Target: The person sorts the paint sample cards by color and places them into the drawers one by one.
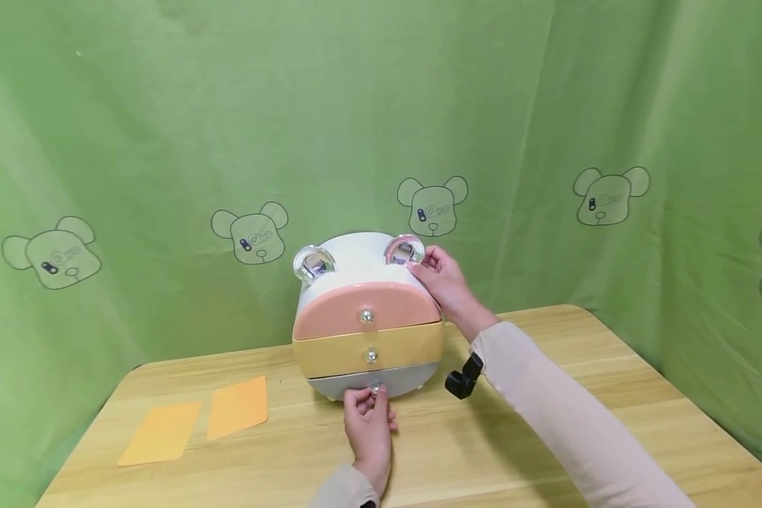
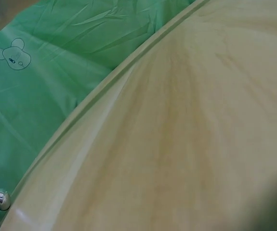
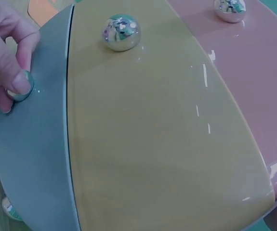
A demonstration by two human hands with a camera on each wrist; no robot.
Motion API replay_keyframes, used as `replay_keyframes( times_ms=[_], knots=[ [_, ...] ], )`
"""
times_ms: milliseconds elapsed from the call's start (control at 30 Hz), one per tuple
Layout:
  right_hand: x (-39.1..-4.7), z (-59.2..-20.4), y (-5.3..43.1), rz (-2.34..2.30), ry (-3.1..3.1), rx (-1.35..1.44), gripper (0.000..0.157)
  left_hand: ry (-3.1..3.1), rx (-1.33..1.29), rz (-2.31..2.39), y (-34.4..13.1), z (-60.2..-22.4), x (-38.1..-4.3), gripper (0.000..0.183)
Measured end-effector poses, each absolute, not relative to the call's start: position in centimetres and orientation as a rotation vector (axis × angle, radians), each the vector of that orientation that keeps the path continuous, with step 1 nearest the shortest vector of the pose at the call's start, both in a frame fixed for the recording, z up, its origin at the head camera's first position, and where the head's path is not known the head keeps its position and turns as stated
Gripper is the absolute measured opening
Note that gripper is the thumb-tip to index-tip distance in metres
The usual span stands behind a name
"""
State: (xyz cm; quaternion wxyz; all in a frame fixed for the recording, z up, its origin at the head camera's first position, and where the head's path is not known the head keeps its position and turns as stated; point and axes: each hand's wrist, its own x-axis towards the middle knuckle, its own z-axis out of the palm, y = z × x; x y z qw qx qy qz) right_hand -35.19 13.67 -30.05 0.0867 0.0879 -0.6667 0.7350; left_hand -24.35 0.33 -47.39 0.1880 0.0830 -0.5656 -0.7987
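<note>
A small three-drawer storage box (image 1: 362, 264) with a white top and two shiny ear-like rings stands on the table. Its drawers are pink (image 1: 333, 314), yellow (image 1: 333, 356) and grey (image 3: 30, 149), each with a round silver knob. Thumb and fingers of my left hand (image 1: 370, 427) pinch the knob (image 3: 25, 89) of the grey bottom drawer. All three drawer fronts sit about flush. At the box's upper right, my right hand (image 1: 446, 286) holds the right ear (image 1: 405, 249), thumb in front; its other fingers are partly hidden.
Two orange sheets (image 1: 238, 407) lie on the wooden table (image 1: 279, 473) left of the box. A green curtain (image 1: 355, 106) printed with bear heads hangs behind and at both sides. A black bracket (image 1: 463, 377) sticks out from the right wrist.
</note>
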Motion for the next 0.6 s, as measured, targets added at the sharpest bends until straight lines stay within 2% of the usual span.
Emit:
replay_keyframes(
  times_ms=[267, 600],
  knots=[
    [-35.2, -30.1, 13.6, 2.187, -1.981, 0.25, 0.02, -1.608, 0.227, -2.262, 0.2, -47.3, -23.6, 0.027],
    [-35.4, -29.8, 14.3, 2.407, -1.915, 0.189, 0.019, -1.631, 0.234, -2.324, -0.3, -47.1, -20.8, 0.03]
  ],
)
